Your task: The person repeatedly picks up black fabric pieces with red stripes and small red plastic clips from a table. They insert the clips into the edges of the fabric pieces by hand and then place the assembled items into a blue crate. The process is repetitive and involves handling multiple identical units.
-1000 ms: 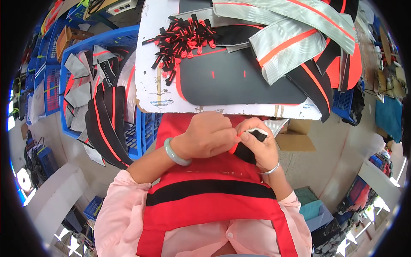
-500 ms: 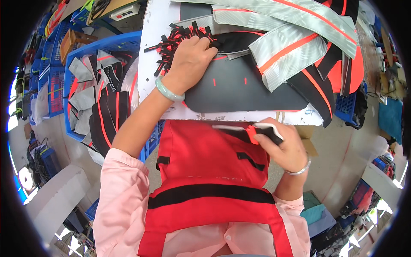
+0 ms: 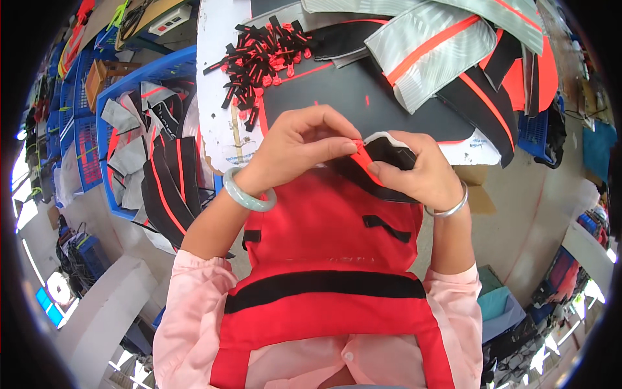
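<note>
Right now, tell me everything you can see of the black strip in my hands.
The black strip looks like soft fabric, with a bright orange-red band on it and a pale edge at the top. It is bent, curving round near the right hand, whose thumb and fingers grip it. The left hand pinches the upper end of the band. The strip is held over the red apron; the hands hide part of it.

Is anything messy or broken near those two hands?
A bit messy: black-and-red tabs lie in a jumbled heap on the white table, whose left edge looks scuffed. Black strips droop over the blue crate. The black-and-red piece in the left hand and right hand shows no clear damage.
</note>
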`<state>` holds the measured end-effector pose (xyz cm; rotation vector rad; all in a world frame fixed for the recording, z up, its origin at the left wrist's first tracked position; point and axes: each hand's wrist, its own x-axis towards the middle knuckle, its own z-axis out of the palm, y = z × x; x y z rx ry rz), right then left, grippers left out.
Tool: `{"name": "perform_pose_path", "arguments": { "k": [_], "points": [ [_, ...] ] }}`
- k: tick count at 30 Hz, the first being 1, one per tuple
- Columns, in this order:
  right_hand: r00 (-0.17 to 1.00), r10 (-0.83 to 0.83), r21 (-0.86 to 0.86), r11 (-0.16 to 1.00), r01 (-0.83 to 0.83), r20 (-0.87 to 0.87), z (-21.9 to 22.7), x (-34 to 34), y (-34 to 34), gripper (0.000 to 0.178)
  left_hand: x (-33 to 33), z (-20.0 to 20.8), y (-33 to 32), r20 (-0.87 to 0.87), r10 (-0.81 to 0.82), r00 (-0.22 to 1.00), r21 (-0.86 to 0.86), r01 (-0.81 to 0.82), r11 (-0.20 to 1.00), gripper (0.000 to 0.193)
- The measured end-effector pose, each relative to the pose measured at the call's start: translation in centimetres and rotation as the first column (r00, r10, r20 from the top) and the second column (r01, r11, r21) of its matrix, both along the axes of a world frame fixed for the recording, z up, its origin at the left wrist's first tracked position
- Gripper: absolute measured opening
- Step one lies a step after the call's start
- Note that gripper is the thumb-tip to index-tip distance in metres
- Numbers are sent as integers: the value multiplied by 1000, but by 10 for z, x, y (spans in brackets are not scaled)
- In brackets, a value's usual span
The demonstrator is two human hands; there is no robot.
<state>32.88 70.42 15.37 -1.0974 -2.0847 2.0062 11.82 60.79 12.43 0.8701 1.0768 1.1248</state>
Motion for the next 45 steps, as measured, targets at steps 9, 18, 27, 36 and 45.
{"name": "perform_pose_path", "arguments": {
  "k": [9,18,27,36,45],
  "points": [
    [999,-19,-110,994,15,-40,-1,-5,4,25,2,4,-12,-98,45,994,32,-42,999,15],
    [999,-22,-99,995,26,42,-4,-9,-1,22,-8,11,-5,-616,93,782,422,228,877,20],
    [997,-72,-75,995,73,15,-7,-4,-11,17,-3,12,-2,-631,-4,776,320,266,909,21],
    [946,-310,77,945,318,-95,-17,3,-36,23,48,-12,-23,-50,381,923,46,-379,924,22],
    [681,-692,-345,716,607,-238,-25,34,-43,13,50,-3,-18,-192,281,940,336,-206,919,24]
  ]
}}
